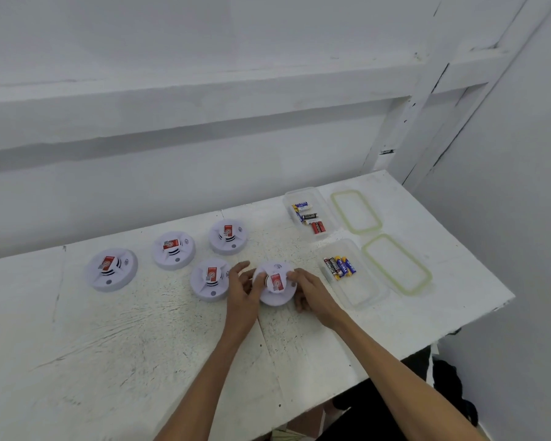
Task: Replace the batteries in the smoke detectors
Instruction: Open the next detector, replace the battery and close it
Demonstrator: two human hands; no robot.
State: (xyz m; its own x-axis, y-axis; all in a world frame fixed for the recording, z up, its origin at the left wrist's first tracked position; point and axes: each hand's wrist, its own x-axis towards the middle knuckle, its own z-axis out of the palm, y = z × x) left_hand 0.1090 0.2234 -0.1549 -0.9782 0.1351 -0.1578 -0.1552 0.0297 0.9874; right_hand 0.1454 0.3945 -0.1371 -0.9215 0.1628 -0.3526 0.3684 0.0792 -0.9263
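- far container (288,198) holds a few loose batteries (309,214); near container (372,297) holds a battery row (339,268).
- both lids (356,211) lie beside them, near the counter's (140,345) right edge.
- left grip (240,291) and right grip (309,292) curl round the smoke detector (275,286), just left of the near container.
- open counter lies toward the front-left.

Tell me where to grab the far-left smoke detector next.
The far-left smoke detector lies flat on the table with nothing touching it. Probably grip its round outer rim on opposite sides, coming down from above. The raised middle with the red label looks too small to hold.
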